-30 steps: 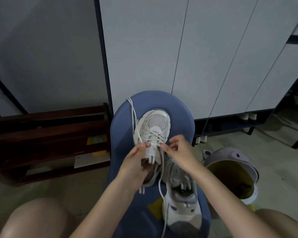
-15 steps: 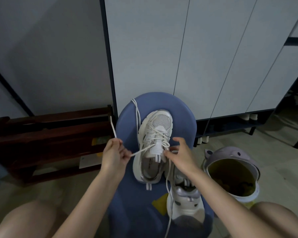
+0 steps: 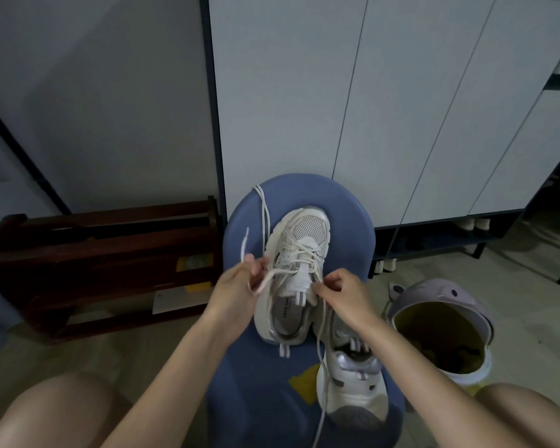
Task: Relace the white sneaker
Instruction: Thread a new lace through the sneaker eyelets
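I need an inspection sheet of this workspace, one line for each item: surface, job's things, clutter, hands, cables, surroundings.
Surface: blue padded seat; both shoes lie on it.
Job's things: white sneaker, toe pointing away, partly laced; its lace runs left out of an eyelet, with the tip sticking up.
Clutter: second sneaker beside and nearer, with a loose lace hanging down; spare lace on the seat's far edge.
Hands: left hand holds the lace in its grip; right hand pinches at the sneaker's right eyelets.
Cables: nothing seen.
Surroundings: lilac bin at right, open; dark wooden rack at left; white cabinet doors behind.
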